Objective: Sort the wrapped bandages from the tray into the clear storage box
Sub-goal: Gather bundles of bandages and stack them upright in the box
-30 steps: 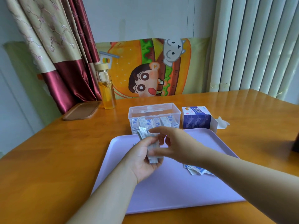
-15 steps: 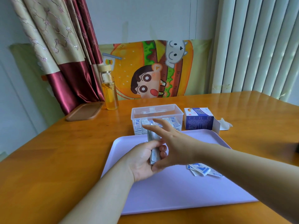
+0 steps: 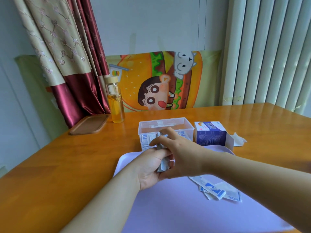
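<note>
I get one head-worn view, looking forward and down across the glossy orange wooden surface, close above the lilac plastic tray.

Blue carton crowds the clear box on its right; open table lies left.
</note>
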`<act>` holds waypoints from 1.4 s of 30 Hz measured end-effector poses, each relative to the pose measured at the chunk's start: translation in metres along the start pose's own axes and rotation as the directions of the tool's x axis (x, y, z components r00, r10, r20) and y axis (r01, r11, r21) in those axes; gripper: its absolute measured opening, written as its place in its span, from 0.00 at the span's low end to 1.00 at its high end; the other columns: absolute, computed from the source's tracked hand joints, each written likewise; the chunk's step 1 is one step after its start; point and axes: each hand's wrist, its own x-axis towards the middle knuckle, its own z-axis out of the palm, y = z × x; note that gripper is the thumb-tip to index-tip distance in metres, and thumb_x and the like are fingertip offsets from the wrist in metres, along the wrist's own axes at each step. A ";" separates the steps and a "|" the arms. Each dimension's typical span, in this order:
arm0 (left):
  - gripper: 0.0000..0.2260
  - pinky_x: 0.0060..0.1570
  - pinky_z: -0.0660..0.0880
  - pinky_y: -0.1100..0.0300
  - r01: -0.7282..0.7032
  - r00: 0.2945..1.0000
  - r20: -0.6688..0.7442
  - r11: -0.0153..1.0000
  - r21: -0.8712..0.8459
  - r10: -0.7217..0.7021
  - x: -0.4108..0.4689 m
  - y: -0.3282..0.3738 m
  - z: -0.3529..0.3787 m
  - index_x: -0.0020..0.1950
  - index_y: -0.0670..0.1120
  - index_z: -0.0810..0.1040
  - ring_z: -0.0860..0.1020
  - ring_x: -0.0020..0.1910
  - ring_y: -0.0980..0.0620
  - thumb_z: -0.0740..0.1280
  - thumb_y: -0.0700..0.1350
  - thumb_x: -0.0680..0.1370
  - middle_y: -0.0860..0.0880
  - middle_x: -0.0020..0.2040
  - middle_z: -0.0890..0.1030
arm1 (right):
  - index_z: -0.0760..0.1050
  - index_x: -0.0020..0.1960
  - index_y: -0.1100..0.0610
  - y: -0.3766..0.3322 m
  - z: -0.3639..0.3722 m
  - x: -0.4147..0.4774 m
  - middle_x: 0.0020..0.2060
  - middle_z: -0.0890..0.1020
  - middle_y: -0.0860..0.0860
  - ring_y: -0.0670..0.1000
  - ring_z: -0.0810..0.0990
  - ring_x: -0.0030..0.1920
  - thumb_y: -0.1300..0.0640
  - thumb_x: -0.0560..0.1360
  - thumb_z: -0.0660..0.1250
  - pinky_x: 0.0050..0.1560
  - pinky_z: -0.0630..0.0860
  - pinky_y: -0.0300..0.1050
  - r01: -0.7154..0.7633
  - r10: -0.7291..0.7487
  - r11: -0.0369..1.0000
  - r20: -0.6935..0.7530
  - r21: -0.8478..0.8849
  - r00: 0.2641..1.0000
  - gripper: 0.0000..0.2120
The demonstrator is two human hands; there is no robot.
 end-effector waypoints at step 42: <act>0.10 0.45 0.77 0.58 0.221 0.948 0.001 0.660 0.718 -0.319 0.204 0.073 -0.022 0.54 0.46 0.75 0.80 0.51 0.46 0.55 0.37 0.80 0.44 0.62 0.77 | 0.66 0.39 0.59 0.166 -0.005 0.166 0.33 0.70 0.55 0.51 0.70 0.31 0.67 0.78 0.58 0.31 0.71 0.39 -0.560 0.619 0.781 0.464 -0.277 0.633 0.10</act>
